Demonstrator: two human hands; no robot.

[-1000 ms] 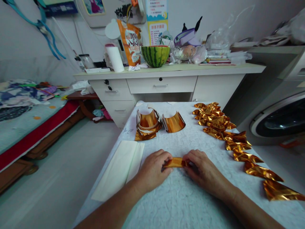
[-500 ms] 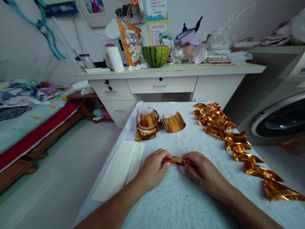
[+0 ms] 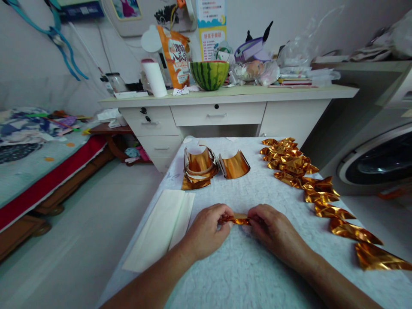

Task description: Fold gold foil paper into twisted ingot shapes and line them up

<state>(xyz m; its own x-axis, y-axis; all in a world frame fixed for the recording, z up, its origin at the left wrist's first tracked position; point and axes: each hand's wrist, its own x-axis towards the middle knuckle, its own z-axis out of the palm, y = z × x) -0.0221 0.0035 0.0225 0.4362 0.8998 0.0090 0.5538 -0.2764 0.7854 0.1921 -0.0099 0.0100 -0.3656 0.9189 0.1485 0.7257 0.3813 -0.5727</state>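
Note:
Between my hands, low over the cloth-covered table [image 3: 231, 279], is a small folded piece of gold foil paper [image 3: 240, 219]. My left hand [image 3: 210, 229] pinches its left end with thumb and fingers. The right end is pinched by my right hand [image 3: 273, 229]; both hands hide the ends of the foil. Beyond them stand curled stacks of gold foil sheets [image 3: 234, 166], with a second curled stack [image 3: 198, 163] beside it on the left. Several folded gold foil pieces [image 3: 355, 230] lie in a row along the table's right side.
Folded white paper [image 3: 161, 227] lies by the table's left edge. A white desk [image 3: 222, 112] stands behind, bearing a cut watermelon [image 3: 210, 76] and an orange pouch [image 3: 177, 58]. To the right is a washing machine [image 3: 380, 128]; a bed [image 3: 48, 180] is at the left.
Both hands have kept their pinch on the gold foil. The foil has tilted slightly and shows more of its front side; my hands have shifted only a little.

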